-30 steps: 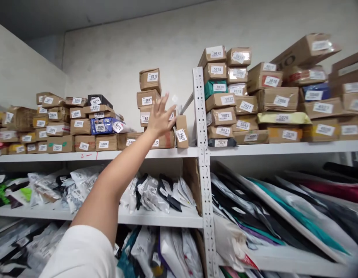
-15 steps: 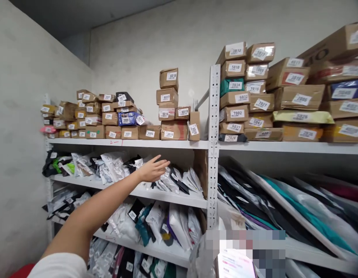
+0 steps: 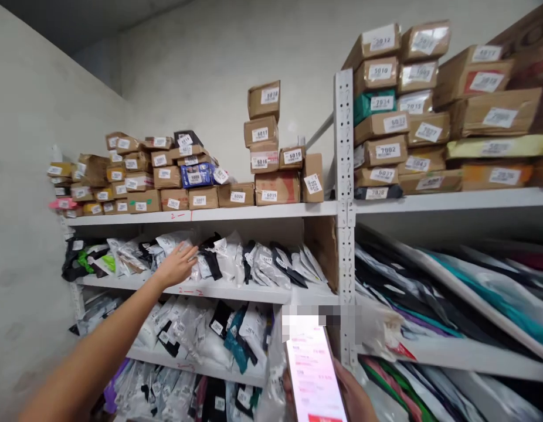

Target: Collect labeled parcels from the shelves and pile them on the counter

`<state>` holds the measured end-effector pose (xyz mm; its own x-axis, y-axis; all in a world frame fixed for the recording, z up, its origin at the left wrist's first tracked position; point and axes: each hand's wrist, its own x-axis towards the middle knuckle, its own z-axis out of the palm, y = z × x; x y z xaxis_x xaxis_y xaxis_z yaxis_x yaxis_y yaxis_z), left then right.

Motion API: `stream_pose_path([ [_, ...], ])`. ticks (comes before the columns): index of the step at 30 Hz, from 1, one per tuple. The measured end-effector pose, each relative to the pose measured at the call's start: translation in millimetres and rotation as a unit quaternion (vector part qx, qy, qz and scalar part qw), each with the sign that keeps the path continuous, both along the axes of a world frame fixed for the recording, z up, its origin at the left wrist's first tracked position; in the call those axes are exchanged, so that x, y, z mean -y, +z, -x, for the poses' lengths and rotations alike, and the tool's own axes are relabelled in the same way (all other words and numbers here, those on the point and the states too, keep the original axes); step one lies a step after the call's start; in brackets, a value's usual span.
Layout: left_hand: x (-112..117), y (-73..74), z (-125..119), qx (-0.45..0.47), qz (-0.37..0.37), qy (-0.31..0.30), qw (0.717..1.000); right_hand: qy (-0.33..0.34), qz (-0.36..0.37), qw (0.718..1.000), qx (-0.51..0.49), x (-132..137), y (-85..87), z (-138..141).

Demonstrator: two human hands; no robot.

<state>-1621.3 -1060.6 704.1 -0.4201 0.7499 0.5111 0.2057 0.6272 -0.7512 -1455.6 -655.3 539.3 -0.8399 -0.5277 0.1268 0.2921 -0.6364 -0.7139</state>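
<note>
Left hand among bagged parcels, right hand holding a phone

The left hand (image 3: 177, 266), fingers spread, touches the white and black plastic mailer bags (image 3: 219, 261) near the front edge of the white metal middle shelf (image 3: 254, 291); the right hand (image 3: 350, 395) grips a lit pink-screened smartphone (image 3: 314, 375) below.

The person's left arm stretches forward and up from the lower left corner of the view, bare along the forearm and nearly straight at the elbow. The left hand (image 3: 177, 266) is at the end of that reach, palm turned down and away, fingers (image 3: 190, 253) extended and slightly spread, the thumb lying lower beside them. The wrist is roughly in line with the forearm. The right hand (image 3: 348, 395) sits low at the bottom edge, close to the body, mostly hidden; its fingers curl upward in a holding grip, only their edges showing.
</note>
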Motion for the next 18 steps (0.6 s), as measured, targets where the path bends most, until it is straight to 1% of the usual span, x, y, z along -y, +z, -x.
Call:
stream_pose_path([
  [4,50,-6.5,28,-0.031,0.016,-0.040,0.999,-0.016,0.013,0.999,-0.049,51,18.4,31],
  [6,72,-8.4,47,-0.053,0.027,-0.067,0.996,-0.019,0.019,0.998,-0.059,76,22.0,47],
  [9,98,-12.3,77,-0.068,0.059,-0.112,0.990,-0.037,0.023,0.997,-0.068,113,21.5,70],
  [12,115,-14.2,106,-0.079,0.085,-0.152,0.981,-0.071,0.029,0.994,-0.074,148,16.4,88],
  [14,122,-12.9,123,-0.088,0.086,-0.168,0.978,-0.086,0.028,0.994,-0.060,167,11.7,96],
  [16,126,-10.5,138,-0.093,0.063,-0.167,0.980,-0.094,0.026,0.995,-0.037,183,6.5,104],
  [18,128,-8.1,153,-0.096,0.011,-0.152,0.984,-0.094,0.028,0.995,-0.026,193,2.0,112],
])
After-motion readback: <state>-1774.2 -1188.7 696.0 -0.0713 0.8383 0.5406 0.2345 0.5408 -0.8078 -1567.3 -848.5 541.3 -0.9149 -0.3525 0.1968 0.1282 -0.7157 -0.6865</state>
